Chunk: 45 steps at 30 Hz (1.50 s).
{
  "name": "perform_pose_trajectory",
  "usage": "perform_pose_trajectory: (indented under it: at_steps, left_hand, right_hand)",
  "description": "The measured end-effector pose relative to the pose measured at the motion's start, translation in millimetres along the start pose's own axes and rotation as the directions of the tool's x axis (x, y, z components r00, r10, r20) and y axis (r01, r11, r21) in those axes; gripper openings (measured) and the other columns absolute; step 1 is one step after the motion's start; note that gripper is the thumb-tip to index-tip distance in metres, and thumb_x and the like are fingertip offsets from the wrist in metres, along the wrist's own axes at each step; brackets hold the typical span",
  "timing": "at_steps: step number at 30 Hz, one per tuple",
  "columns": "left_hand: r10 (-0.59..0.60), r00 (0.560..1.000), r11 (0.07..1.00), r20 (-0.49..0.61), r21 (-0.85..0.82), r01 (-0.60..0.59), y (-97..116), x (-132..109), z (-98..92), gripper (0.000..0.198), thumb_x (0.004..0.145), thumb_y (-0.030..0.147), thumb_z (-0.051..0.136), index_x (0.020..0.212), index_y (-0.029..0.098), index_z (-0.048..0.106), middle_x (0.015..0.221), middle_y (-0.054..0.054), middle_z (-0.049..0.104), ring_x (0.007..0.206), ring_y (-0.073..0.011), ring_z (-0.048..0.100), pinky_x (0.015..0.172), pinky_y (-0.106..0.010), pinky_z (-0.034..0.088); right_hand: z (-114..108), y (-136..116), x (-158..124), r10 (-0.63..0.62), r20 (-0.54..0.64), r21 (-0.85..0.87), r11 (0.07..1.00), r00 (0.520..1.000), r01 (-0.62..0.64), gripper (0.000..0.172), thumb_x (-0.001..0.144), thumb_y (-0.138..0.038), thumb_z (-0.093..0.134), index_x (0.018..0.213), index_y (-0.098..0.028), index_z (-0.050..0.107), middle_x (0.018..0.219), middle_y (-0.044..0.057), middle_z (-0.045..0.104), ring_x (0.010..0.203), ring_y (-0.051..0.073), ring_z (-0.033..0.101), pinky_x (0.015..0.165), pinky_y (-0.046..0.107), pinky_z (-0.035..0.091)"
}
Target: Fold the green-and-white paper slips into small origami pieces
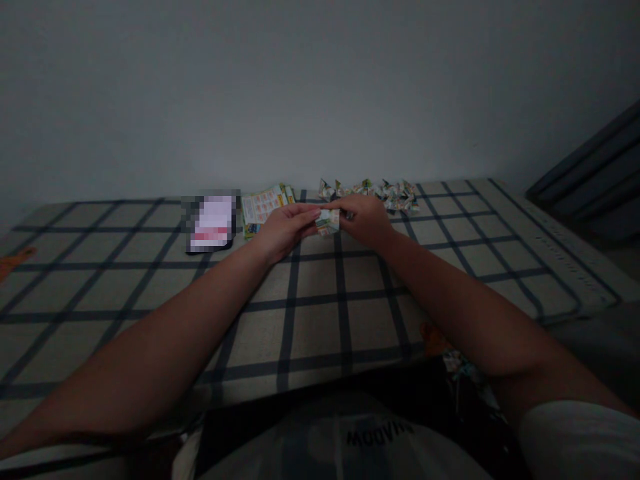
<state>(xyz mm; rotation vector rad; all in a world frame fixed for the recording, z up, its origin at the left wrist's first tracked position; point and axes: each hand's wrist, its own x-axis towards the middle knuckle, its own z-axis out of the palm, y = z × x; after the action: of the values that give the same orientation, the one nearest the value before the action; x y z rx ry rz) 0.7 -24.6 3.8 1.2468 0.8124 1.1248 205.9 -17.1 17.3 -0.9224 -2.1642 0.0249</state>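
Observation:
A small piece of folded printed paper (328,221) is held between my two hands, above the checked cloth. My left hand (289,227) pinches its left side between thumb and fingers. On the other side, my right hand (366,219) has its fingers closed on the paper's right edge. Behind my right hand lies a group of several small folded paper pieces (400,193), partly hidden by that hand. A stack of printed leaflets (263,205) lies just beyond my left hand, which covers its lower right corner.
A phone (213,220) with a blurred bright screen lies left of the leaflets. The checked tablecloth (320,287) covers the table, which stands against a pale wall (320,93). Orange shapes show at the left edge (15,261) and under my right forearm. Dark fabric hangs at right.

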Motion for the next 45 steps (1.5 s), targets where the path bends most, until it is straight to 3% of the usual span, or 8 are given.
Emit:
perform_pose_trajectory:
  at_steps: [8,12,17,22,30,37,42,45]
  left_hand:
    - [0.068,0.990,0.996,-0.124,-0.047,-0.074,-3.5,4.7,-2.1,0.037,0.064,0.037,0.092,0.092,0.017,0.078,0.090,-0.007,0.079,0.078,-0.0156,0.073,0.077,-0.028,0.061]
    - [0.202,0.965,0.974,-0.170,0.134,-0.180,-2.1,1.9,-2.5,0.046,0.071,0.039,0.087,0.110,0.018,0.076,0.087,-0.006,0.079,0.079,-0.0176,0.074,0.081,-0.033,0.061]
    - [0.316,0.938,0.891,-0.141,0.385,-0.242,3.7,-6.6,-0.3,0.046,0.077,0.038,0.082,0.117,0.018,0.075,0.086,-0.006,0.079,0.083,-0.0199,0.074,0.086,-0.035,0.059]
    - [0.365,0.922,0.855,-0.127,0.437,-0.278,3.7,-7.1,0.4,0.047,0.078,0.038,0.080,0.121,0.019,0.075,0.091,-0.006,0.080,0.089,-0.0210,0.075,0.089,-0.034,0.058]
    - [0.420,0.905,0.765,-0.070,0.564,-0.311,4.2,-3.5,-3.6,0.027,0.083,0.046,0.073,0.089,0.021,0.082,0.094,-0.005,0.081,0.091,-0.0213,0.073,0.089,-0.035,0.056]
    - [0.523,0.852,0.684,-0.033,0.612,-0.396,8.7,-7.7,1.0,0.020,0.085,0.039,0.072,0.083,0.021,0.080,0.084,-0.003,0.079,0.081,-0.0172,0.071,0.077,-0.030,0.055]
    - [0.460,0.888,0.722,0.001,0.582,-0.375,5.6,-7.2,0.9,0.019,0.081,0.038,0.077,0.085,0.020,0.078,0.082,-0.002,0.076,0.075,-0.0150,0.068,0.070,-0.026,0.053]
    - [0.477,0.878,0.681,0.043,0.613,-0.400,2.4,-4.3,-2.7,0.019,0.085,0.038,0.075,0.083,0.020,0.076,0.081,-0.002,0.074,0.075,-0.0148,0.067,0.071,-0.027,0.052]
  right_hand:
    - [-1.5,4.8,4.0,0.054,-0.044,0.159,0.986,0.998,-0.046,0.034,0.087,-0.025,0.062,0.117,-0.017,0.076,0.107,0.008,0.078,0.093,0.020,0.070,0.088,0.034,0.052]
    - [-5.0,3.6,5.8,0.108,-0.055,0.271,0.958,0.993,-0.089,0.033,0.095,-0.031,0.053,0.110,-0.015,0.077,0.102,0.009,0.078,0.091,0.018,0.070,0.082,0.031,0.052]
    - [-3.6,3.2,7.4,0.036,0.014,0.234,0.971,0.999,-0.038,0.035,0.092,-0.047,0.062,0.095,-0.016,0.079,0.088,0.006,0.077,0.080,0.017,0.065,0.076,0.029,0.048]
    - [-0.5,4.8,7.6,0.035,0.008,0.246,0.969,0.999,-0.036,0.035,0.092,-0.048,0.064,0.092,-0.016,0.077,0.085,0.006,0.075,0.077,0.016,0.062,0.073,0.028,0.046]
    - [-2.0,2.1,6.8,0.034,0.004,0.295,0.955,0.999,-0.033,0.036,0.092,-0.049,0.064,0.087,-0.015,0.076,0.080,0.004,0.074,0.073,0.014,0.060,0.071,0.027,0.044]
    - [-1.4,2.1,7.9,0.029,0.007,0.307,0.951,1.000,-0.030,0.043,0.093,-0.054,0.061,0.079,-0.015,0.072,0.074,0.003,0.069,0.068,0.012,0.055,0.069,0.026,0.042]
    - [0.4,3.7,8.0,0.027,-0.022,0.332,0.943,0.999,-0.019,0.045,0.092,-0.057,0.061,0.079,-0.015,0.071,0.073,0.002,0.067,0.068,0.012,0.054,0.068,0.026,0.042]
    - [0.9,3.7,7.5,0.028,-0.008,0.365,0.931,1.000,-0.023,0.047,0.091,-0.060,0.061,0.081,-0.015,0.071,0.074,0.002,0.068,0.067,0.012,0.054,0.066,0.026,0.042]
